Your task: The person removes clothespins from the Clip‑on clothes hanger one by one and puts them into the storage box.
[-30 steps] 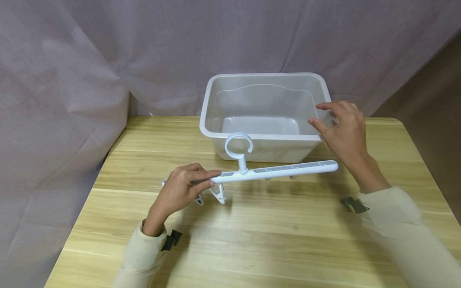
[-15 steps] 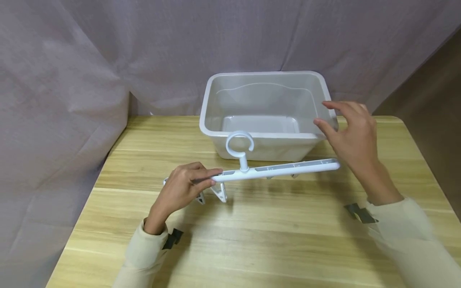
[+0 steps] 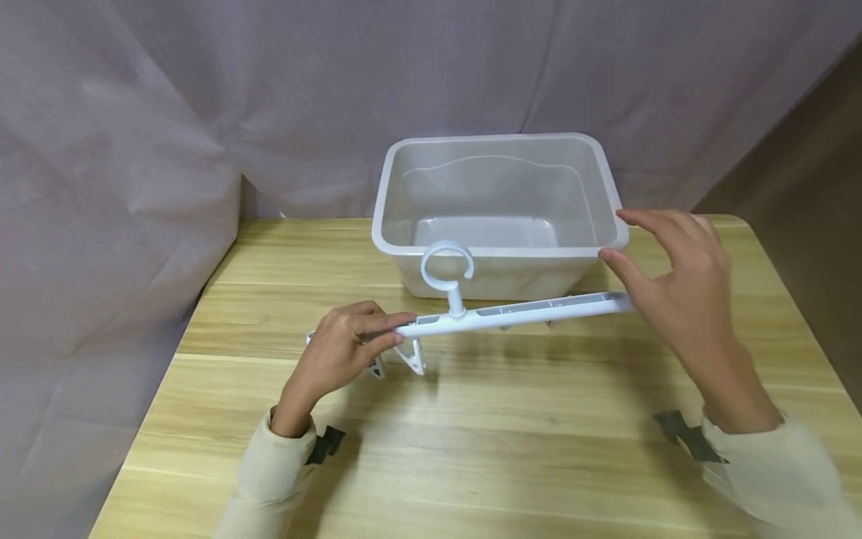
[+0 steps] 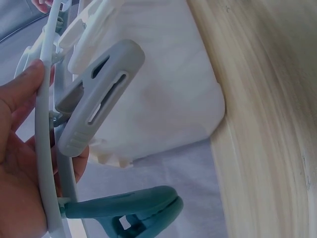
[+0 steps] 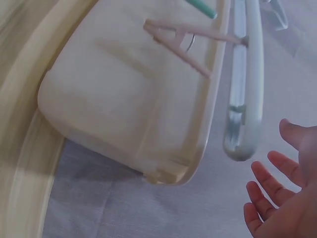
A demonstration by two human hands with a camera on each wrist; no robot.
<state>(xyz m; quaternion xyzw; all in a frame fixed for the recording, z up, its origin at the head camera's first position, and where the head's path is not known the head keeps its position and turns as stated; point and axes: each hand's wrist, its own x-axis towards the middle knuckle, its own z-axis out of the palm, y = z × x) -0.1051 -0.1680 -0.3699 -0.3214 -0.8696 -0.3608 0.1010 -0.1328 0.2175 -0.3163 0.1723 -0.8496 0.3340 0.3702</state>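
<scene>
A person's left hand (image 3: pixel 346 343) grips a pale clip hanger (image 3: pixel 539 314) above the surface (image 3: pixel 498 457), near side of a tub (image 3: pixel 498 278), as the right hand (image 3: pixel 690 288), fingers loosely spread, hovers beside the hanger's right end.

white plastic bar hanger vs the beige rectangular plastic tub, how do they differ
The white plastic bar hanger is slim and hooked; the beige rectangular plastic tub is deep and open-topped. The hanger is handheld; the tub stands on the light wooden table. Both are pale.
</scene>
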